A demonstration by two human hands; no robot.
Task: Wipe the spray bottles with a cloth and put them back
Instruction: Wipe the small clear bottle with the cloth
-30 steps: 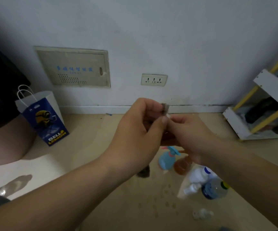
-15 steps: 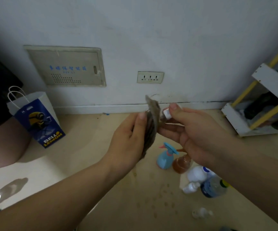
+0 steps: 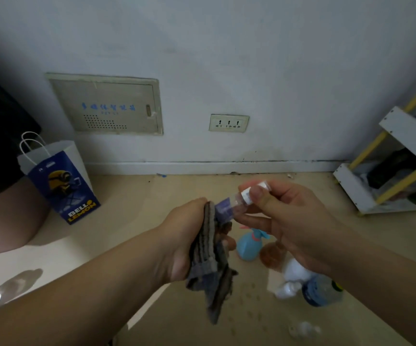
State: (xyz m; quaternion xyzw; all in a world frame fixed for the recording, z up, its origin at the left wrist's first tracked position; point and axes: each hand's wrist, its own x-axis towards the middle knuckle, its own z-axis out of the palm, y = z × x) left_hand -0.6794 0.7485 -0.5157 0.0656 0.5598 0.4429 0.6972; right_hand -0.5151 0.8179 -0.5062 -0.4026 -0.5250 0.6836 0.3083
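grey cloth (image 3: 212, 258) is gripped by the left hand (image 3: 184, 236) around the left end of a small spray bottle (image 3: 229, 204), its white cap (image 3: 247, 197) pinched by the right hand (image 3: 289, 221), above the floor (image 3: 132, 196). wiping is judged in hand; next, a twist through the cloth is called for.

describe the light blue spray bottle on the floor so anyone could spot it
Find the wall socket, then drop down to the floor. Among the bottles clustered there, the light blue spray bottle stands leftmost, next to an amber bottle. It alone is opaque pale blue, with a pink collar.
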